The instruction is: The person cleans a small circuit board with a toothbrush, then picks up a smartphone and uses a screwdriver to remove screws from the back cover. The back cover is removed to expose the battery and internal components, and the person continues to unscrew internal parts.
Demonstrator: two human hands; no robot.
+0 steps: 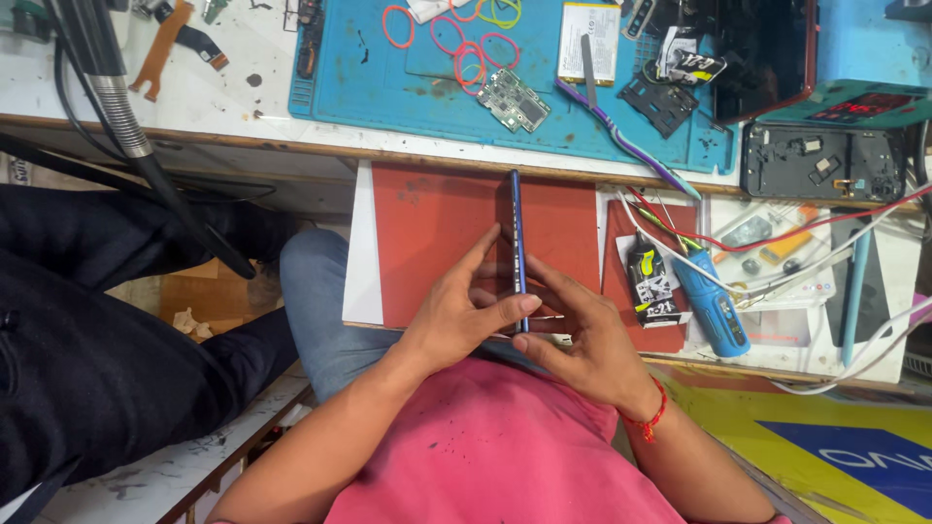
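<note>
Blue phone [517, 243] held edge-on between left hand [456, 315] and right hand [582, 335].

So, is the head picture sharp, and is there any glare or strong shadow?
Head view: light is even and soft, no hard shadows; the thin blue phone, held edge-on by the left hand and right hand, is sharp; the white worktop looks slightly washed out; the bench edge bows, so some wide-lens distortion.

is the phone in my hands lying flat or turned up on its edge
On its edge. The phone shows only its thin blue side, pinched between the left hand and right hand.
</note>
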